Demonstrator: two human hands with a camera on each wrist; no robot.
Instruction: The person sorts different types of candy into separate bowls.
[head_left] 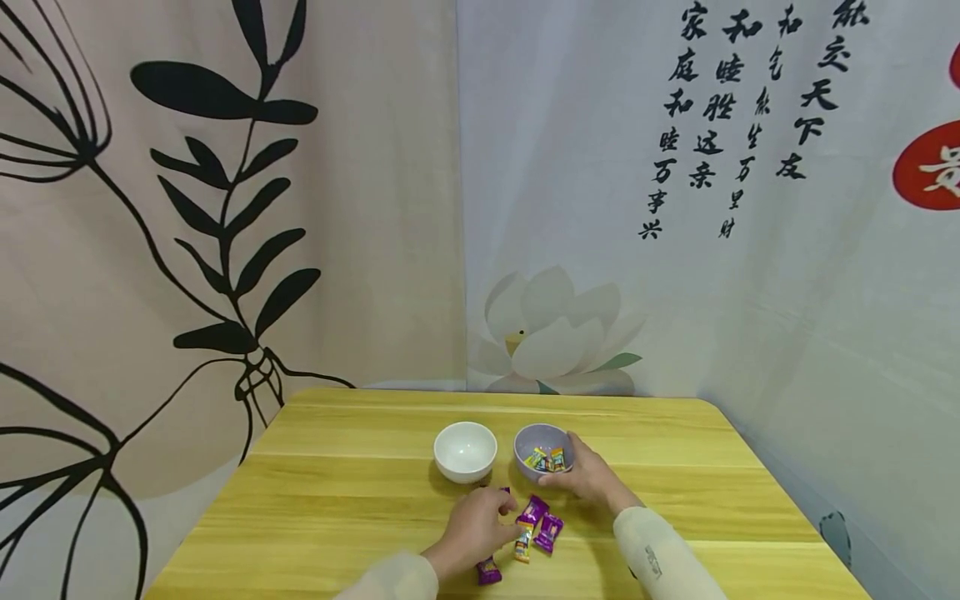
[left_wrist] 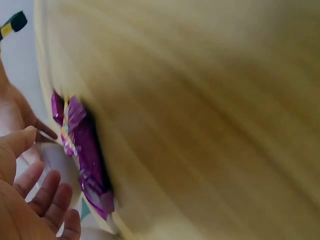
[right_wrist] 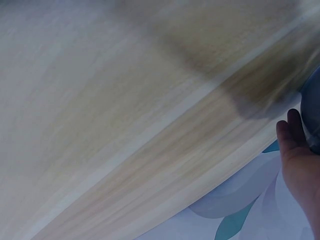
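Front purple candy [head_left: 488, 572] by our L hand [head_left: 476, 525], fingers lax, empty; yellow candy [head_left: 522, 545], long axis approx. fore-aft, just R of that hand, L nearer. Our R hand [head_left: 591, 477] grips purple bowl [head_left: 534, 438].

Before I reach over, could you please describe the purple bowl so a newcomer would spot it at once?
On the yellow table, look toward its far edge, right of the white bowl. There the right hand grips the purple bowl, which, unlike its white neighbour, holds wrapped candies.
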